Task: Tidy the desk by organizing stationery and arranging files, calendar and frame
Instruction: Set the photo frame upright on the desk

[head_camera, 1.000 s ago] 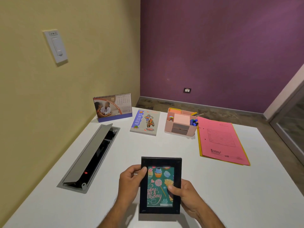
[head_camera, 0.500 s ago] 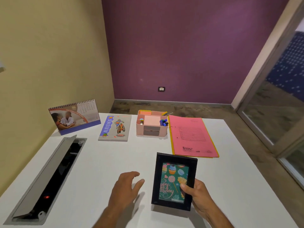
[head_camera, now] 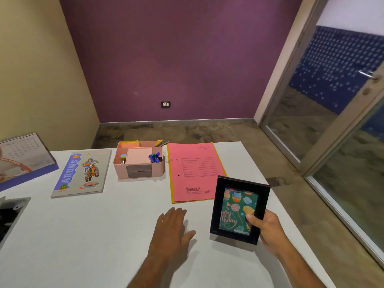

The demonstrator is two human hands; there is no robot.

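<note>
A black picture frame [head_camera: 239, 208] with a green birthday card stands tilted near the desk's right side, my right hand [head_camera: 268, 227] gripping its lower right edge. My left hand [head_camera: 173, 229] lies flat on the white desk [head_camera: 93, 235] to the frame's left, fingers apart, holding nothing. Behind the frame lies a pink file [head_camera: 193, 171] on a yellow one. A pink stationery organizer [head_camera: 139, 163] with pens and notes stands at the back. A notebook [head_camera: 82, 173] lies left of it. The desk calendar [head_camera: 22, 159] stands at the far left, partly cut off.
An open grey cable tray [head_camera: 10, 213] is sunk into the desk at the left edge. The desk's right edge runs close to the frame, with floor and a glass door [head_camera: 332, 121] beyond. A yellow wall borders the left side.
My left hand let go of the frame and dropped flat onto the desk. My right hand carried the frame to the right and a little farther back, beside the pink file. My view turned right.
</note>
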